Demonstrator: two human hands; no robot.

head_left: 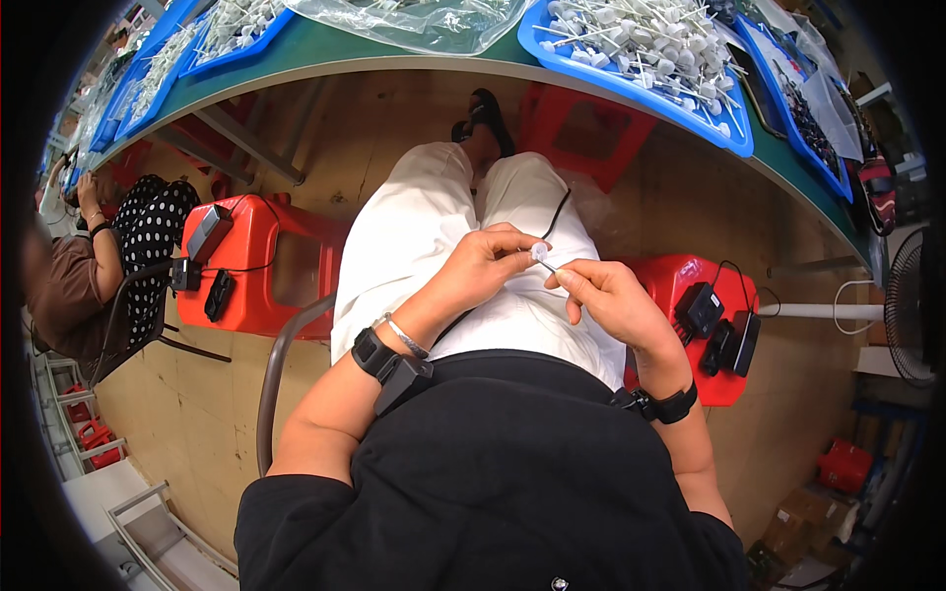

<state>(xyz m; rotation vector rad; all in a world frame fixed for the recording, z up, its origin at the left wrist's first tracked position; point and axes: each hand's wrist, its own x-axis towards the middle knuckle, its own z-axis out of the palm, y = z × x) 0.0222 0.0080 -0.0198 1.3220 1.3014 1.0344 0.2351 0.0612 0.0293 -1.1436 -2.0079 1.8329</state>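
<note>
Above my lap, my left hand (483, 264) pinches a small white round plastic piece (539, 252) between thumb and fingertips. Close by on its right, my right hand (613, 300) has thumb and forefinger closed on a thin dark rod (553, 268), whose tip meets the white piece. Whether the rod goes into the piece or only touches it is too small to tell. A blue tray (734, 138) on the table ahead holds many white round-headed pieces with thin stems, of similar look.
The green table (394, 57) curves across the front, bearing a clear plastic bag (434, 25) and more blue trays. Red stools (232, 295) with black devices on them flank me. A fan (907, 305) stands at right; a seated person (84, 276) is at left.
</note>
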